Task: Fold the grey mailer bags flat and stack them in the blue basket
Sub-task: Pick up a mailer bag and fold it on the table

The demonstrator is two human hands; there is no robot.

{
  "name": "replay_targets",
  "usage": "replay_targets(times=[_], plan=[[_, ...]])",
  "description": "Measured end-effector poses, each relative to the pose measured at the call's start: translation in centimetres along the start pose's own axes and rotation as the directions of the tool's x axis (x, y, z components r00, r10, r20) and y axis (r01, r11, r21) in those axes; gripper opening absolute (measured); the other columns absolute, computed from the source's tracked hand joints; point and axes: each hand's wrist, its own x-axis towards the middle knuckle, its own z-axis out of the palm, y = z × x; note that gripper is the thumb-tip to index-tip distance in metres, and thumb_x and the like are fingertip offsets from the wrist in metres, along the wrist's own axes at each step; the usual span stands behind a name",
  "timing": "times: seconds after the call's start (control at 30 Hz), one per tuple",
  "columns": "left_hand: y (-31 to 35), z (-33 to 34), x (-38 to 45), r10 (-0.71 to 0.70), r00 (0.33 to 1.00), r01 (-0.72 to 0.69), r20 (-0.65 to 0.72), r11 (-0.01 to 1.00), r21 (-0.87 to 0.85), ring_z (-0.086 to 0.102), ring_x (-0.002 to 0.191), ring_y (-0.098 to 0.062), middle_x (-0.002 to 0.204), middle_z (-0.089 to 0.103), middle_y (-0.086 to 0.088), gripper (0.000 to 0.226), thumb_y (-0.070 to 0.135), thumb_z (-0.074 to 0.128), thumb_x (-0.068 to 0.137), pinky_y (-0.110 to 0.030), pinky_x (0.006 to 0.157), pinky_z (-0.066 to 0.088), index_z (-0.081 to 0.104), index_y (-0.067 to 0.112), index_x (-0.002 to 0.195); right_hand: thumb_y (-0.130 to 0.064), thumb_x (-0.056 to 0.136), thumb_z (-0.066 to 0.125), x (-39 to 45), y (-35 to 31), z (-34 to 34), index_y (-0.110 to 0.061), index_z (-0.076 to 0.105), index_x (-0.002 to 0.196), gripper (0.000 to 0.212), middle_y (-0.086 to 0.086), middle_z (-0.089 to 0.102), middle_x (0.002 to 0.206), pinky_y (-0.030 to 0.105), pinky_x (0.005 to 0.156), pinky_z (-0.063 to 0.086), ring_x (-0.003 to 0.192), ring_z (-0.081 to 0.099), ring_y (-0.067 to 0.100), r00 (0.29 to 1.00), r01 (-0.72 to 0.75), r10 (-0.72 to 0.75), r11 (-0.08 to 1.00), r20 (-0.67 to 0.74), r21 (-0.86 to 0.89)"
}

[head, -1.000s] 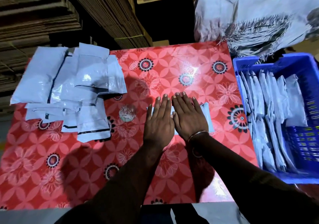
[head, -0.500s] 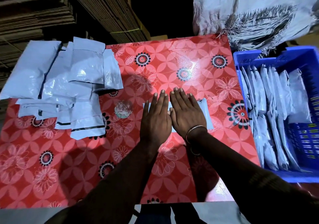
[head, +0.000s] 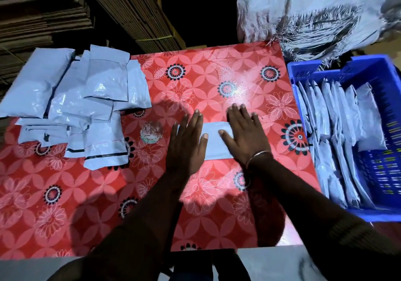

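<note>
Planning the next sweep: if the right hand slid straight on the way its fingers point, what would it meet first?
Probably nothing soon: the right hand points up the bare red tablecloth; only the table's far edge lies ahead.

Single head-worn wide-angle view, looking forward and steeply down onto the table (head: pixel 217 74) from close above. Both forearms enter from the bottom edge. Basket (head: pixel 386 70) at right margin, cardboard stacks (head: pixel 130 9) along top. No second view.
</note>
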Motion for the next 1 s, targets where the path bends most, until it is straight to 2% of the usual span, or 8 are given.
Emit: replay_targets(times=[0.23,0.37,0.43,0.53,0.67,0.73,0.83,1.0], plan=[[-3.0,-1.3,-1.5,-0.039,0.999,0.038,-0.022,0.999,-0.024,0.004,0.158,-0.014,0.172,0.006,0.006,0.057,0.040,0.027,0.111,-0.043,0.128,0.010,0.010,0.025,0.164,-0.059,0.106,0.016,-2.7,5.3,-1.2,-0.028,0.007,0.162,0.065,-0.009,0.000,0.170,0.043,0.126,0.000,0.155,-0.008,0.010,0.998,-0.054,0.054,0.998,0.011,-0.014],[-3.7,-1.1,-1.3,-0.048,0.998,0.050,0.031,0.995,-0.086,0.004,0.158,-0.012,0.172,0.007,0.010,0.060,0.051,0.018,0.108,-0.048,0.126,0.013,0.016,0.028,0.164,-0.062,0.103,0.022,-2.8,5.5,-1.5,-0.031,0.019,0.160,0.065,-0.010,0.007,0.169,0.043,0.126,0.000,0.155,-0.004,0.008,0.999,-0.042,0.044,0.990,-0.013,0.131],[-3.8,-1.5,-1.3,-0.062,0.997,0.071,0.046,0.972,-0.224,0.006,0.157,-0.008,0.170,0.012,0.014,0.062,0.057,0.031,0.105,-0.052,0.125,0.014,0.023,0.032,0.162,-0.063,0.101,0.030,-3.0,5.9,-1.6,-0.033,0.030,0.157,0.064,-0.010,0.013,0.169,0.044,0.126,0.001,0.155,0.000,0.007,0.999,-0.007,0.015,0.975,-0.037,0.224],[-3.8,-2.3,-1.3,-0.096,0.995,0.088,0.009,0.871,-0.483,0.030,0.150,-0.008,0.163,0.034,0.017,0.060,0.048,0.067,0.095,-0.054,0.119,0.028,0.047,0.032,0.149,-0.064,0.096,0.043,-2.9,6.3,-1.6,-0.036,0.048,0.144,0.056,-0.009,0.026,0.165,0.045,0.125,0.006,0.155,0.009,0.009,0.996,0.023,0.004,0.953,-0.087,0.304],[-3.8,-2.7,-0.8,-0.083,0.993,0.032,-0.078,0.857,-0.515,0.055,0.121,-0.016,0.133,0.059,0.006,0.050,0.048,0.077,0.083,-0.049,0.100,0.044,0.061,0.019,0.120,-0.059,0.088,0.059,-2.4,6.3,-1.8,-0.032,0.061,0.123,0.043,-0.004,0.047,0.152,0.043,0.115,0.022,0.147,0.033,0.019,0.992,0.049,-0.003,0.929,-0.125,0.366],[-3.4,-3.8,-0.1,-0.063,0.995,0.017,-0.074,0.862,-0.507,0.057,0.097,-0.017,0.105,0.061,0.005,0.044,0.045,0.081,0.075,-0.047,0.082,0.047,0.060,0.020,0.105,-0.053,0.085,0.064,-1.9,5.9,-2.9,-0.029,0.064,0.109,0.034,-0.004,0.062,0.124,0.042,0.100,0.041,0.122,0.054,0.027,0.990,0.091,-0.041,0.920,-0.139,0.381],[-3.2,-6.3,1.7,0.008,0.997,-0.044,-0.078,0.884,-0.466,0.055,0.068,-0.013,0.077,0.059,0.008,0.040,0.039,0.084,0.068,-0.042,0.062,0.047,0.057,0.023,0.092,-0.032,0.083,0.067,-1.4,4.6,-5.9,-0.027,0.059,0.088,0.010,-0.011,0.064,0.086,0.045,0.075,0.049,0.088,0.061,0.024,0.986,0.100,-0.031,0.899,-0.165,0.425],[-1.9,-9.0,4.6,0.009,0.915,-0.187,-0.404,0.896,-0.403,0.059,0.074,-0.019,0.083,0.062,0.005,0.023,0.011,0.077,0.075,-0.037,0.066,0.046,0.064,0.012,0.095,-0.001,0.081,0.062,-0.5,3.5,-10.1,-0.017,0.062,0.090,0.018,0.003,0.062,0.090,0.048,0.073,0.043,0.089,0.054,0.034,0.842,0.201,-0.097,0.970,-0.530,0.141]])
